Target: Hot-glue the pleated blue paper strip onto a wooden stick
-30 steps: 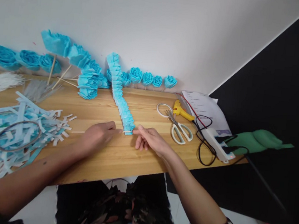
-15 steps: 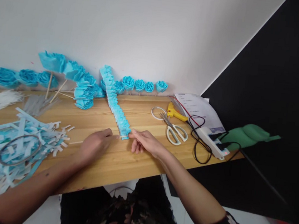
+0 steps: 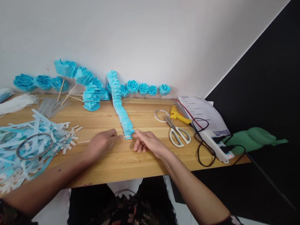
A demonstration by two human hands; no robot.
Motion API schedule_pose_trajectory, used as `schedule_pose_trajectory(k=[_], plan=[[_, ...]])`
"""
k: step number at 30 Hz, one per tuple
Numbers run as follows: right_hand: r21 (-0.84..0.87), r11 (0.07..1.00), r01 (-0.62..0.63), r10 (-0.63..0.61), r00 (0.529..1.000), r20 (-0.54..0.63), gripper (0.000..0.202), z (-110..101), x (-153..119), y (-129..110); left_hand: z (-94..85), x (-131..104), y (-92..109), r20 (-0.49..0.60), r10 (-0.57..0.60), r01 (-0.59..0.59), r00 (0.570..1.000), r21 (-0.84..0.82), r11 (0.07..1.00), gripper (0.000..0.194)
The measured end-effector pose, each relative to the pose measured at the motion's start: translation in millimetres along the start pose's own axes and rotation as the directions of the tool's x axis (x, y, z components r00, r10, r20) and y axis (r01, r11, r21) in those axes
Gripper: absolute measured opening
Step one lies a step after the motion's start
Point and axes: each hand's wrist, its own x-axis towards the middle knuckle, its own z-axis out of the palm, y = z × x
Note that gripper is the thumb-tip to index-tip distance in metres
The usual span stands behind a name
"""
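Observation:
A long blue ruffled paper strip (image 3: 120, 107) slants across the wooden table, its far end against the wall and its near end between my hands. My left hand (image 3: 102, 144) is closed on a thin stick (image 3: 83, 142), whose tip lies across the strip's near end. Thumb and fingers of my right hand (image 3: 148, 142) pinch the right edge of that near end.
Blue paper flowers (image 3: 143, 88) line the wall. Cut paper strips (image 3: 30, 149) with a ring pile at left. Scissors (image 3: 176, 133), a white ring (image 3: 162, 110), a yellow glue gun (image 3: 180, 115) and a power strip (image 3: 215, 146) lie at right.
The view has shifted a little, so the table's things appear farther right. Both hands keep their places at the strip's near end.

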Motion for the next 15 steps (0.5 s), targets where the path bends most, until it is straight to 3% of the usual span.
schedule_pose_trajectory(k=[3, 5, 9, 15], plan=[[0.048, 0.998, 0.028, -0.026, 0.999, -0.027, 0.062, 1, -2, 0, 1.9, 0, -2, -0.031, 0.046, -0.045, 0.998, 0.028, 0.999, 0.045], [0.117, 0.99, 0.081, -0.068, 0.992, -0.108, 0.062, 4, -3, 3, 3.8, 0, -4, -0.044, 0.067, -0.065, 0.997, 0.04, 0.997, 0.044], [0.231, 0.924, 0.304, -0.211, 0.911, -0.354, 0.069, 10, -3, 16, 7.0, 1, -8, -0.046, 0.098, -0.094, 0.994, 0.085, 0.992, 0.042], [0.189, 0.894, 0.405, -0.321, 0.876, -0.359, 0.074, 13, -2, 26, 8.8, 1, -13, -0.035, 0.15, -0.143, 0.988, 0.165, 0.976, 0.044]])
